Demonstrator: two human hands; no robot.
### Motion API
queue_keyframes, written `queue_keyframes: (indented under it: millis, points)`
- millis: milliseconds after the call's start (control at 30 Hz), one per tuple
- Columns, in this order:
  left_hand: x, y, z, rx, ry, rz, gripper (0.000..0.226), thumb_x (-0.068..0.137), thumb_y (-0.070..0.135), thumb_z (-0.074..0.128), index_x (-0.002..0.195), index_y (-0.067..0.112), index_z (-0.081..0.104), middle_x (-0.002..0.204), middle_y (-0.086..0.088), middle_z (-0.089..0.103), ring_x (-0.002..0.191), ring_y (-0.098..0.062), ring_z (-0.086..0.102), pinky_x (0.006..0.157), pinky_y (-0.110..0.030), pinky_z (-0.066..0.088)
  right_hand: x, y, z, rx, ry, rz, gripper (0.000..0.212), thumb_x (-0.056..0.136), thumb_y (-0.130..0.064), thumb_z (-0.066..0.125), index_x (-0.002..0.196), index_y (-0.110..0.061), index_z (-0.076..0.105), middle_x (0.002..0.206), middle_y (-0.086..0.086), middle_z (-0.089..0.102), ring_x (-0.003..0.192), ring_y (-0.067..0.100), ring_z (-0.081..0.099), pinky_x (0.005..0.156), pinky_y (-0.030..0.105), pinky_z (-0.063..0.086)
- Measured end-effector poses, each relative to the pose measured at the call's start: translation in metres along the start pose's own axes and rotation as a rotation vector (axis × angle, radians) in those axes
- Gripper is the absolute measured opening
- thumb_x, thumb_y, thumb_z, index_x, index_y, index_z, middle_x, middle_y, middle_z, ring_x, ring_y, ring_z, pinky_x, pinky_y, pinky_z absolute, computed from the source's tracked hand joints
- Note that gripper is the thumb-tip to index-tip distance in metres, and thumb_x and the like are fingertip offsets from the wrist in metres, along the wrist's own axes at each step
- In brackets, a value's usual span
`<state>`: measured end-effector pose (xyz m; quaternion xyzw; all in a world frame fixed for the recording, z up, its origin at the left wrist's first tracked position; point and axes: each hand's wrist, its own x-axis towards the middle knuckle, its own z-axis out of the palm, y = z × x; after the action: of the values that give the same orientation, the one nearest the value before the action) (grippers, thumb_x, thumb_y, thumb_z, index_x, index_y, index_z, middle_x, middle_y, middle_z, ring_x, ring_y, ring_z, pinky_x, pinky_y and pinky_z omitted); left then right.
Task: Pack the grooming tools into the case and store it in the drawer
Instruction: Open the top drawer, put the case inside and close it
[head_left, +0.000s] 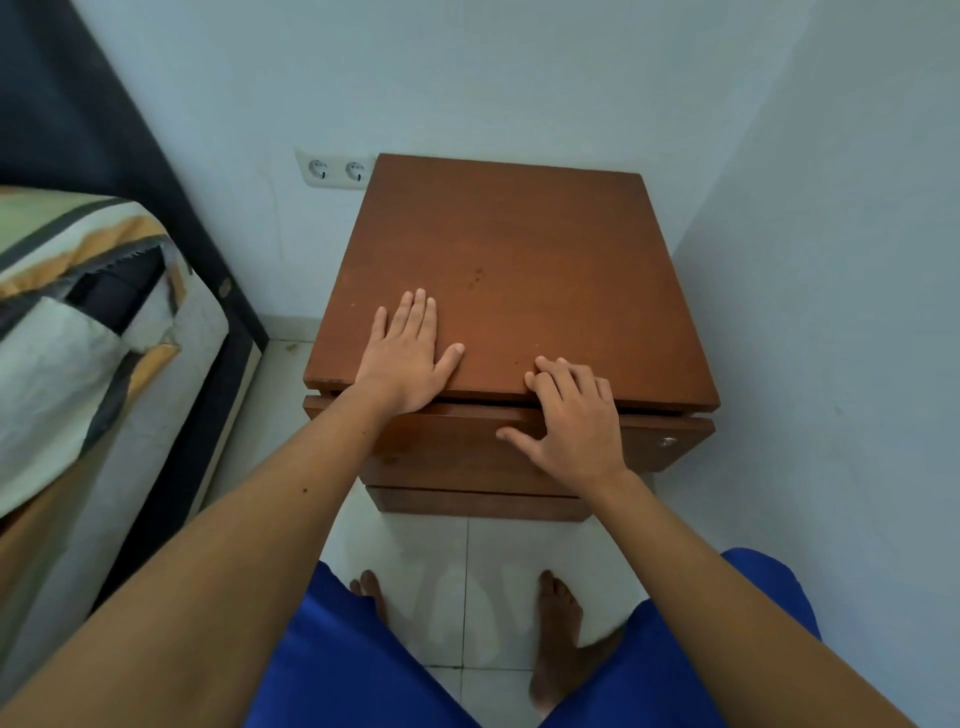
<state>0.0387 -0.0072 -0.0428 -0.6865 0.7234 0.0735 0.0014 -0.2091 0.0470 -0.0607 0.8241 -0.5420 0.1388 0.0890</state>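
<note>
A brown wooden nightstand (519, 270) stands against the wall, its top bare. My left hand (408, 353) lies flat and open on the front left of the top, fingers spread. My right hand (571, 421) rests over the front edge, fingers on the top and thumb against the top drawer (457, 447), which sits nearly flush with only a narrow gap showing. A small metal lock (667, 442) is on the drawer's right end. No case or grooming tools are in view.
A bed with a patterned cover (78, 322) and dark frame stands at the left. A double wall socket (335, 169) is behind the nightstand. A lower drawer (478, 504) sits beneath. My bare feet stand on white floor tiles (498, 551).
</note>
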Motion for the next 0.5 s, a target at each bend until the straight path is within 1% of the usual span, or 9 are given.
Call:
queue_keyframes:
  millis: [67,133,233,367,433,500]
  points:
    - [0.0,-0.001,0.001,-0.005,0.006,0.003,0.082,0.107,0.065,0.01,0.168,0.012,-0.005,0.178,-0.007,-0.009,0.164,-0.023,-0.013,0.132,-0.047,-0.008,0.003,-0.002,0.003,-0.01,0.039,0.012,0.068,0.077,-0.07,0.074,0.119,-0.017,0.067,0.137,0.005,0.065,0.125,0.029,0.057,0.094,0.045,0.046]
    - [-0.001,-0.001,0.002,-0.003,0.019,0.004,0.081,0.108,0.064,0.01,0.168,0.012,-0.005,0.178,-0.007,-0.009,0.164,-0.023,-0.013,0.131,-0.047,-0.008,0.008,-0.005,0.005,-0.024,0.071,0.023,0.062,0.075,-0.066,0.079,0.11,-0.017,0.067,0.128,0.005,0.068,0.113,0.029,0.06,0.087,0.044,0.047]
    - [0.0,-0.001,0.006,-0.001,0.037,-0.005,0.081,0.107,0.064,0.009,0.169,0.012,-0.004,0.178,-0.007,-0.008,0.164,-0.022,-0.012,0.132,-0.048,-0.006,0.013,-0.006,0.007,-0.052,0.083,0.041,0.059,0.073,-0.066,0.08,0.101,-0.016,0.065,0.114,0.003,0.067,0.098,0.028,0.057,0.079,0.042,0.044]
    - [0.0,0.001,0.01,-0.001,0.059,-0.021,0.082,0.106,0.066,0.008,0.169,0.013,-0.002,0.178,-0.007,-0.006,0.164,-0.022,-0.011,0.132,-0.048,-0.005,0.013,-0.003,0.007,-0.019,0.043,0.053,0.06,0.075,-0.069,0.077,0.104,-0.018,0.065,0.115,0.001,0.065,0.099,0.027,0.056,0.079,0.041,0.043]
    - [-0.002,0.003,0.011,-0.001,0.063,-0.026,0.082,0.107,0.065,0.008,0.169,0.013,-0.002,0.178,-0.007,-0.006,0.164,-0.023,-0.011,0.132,-0.048,-0.005,0.013,0.004,0.002,0.059,0.05,0.052,0.06,0.08,-0.073,0.069,0.106,-0.019,0.067,0.117,-0.001,0.063,0.101,0.025,0.055,0.081,0.04,0.043]
    - [-0.004,0.003,0.011,0.0,0.067,-0.03,0.082,0.107,0.066,0.008,0.169,0.013,-0.002,0.178,-0.007,-0.006,0.164,-0.023,-0.011,0.132,-0.047,-0.006,0.015,0.014,-0.009,0.182,0.053,0.036,0.053,0.089,-0.072,0.06,0.107,-0.023,0.066,0.118,-0.005,0.06,0.105,0.02,0.053,0.084,0.039,0.043]
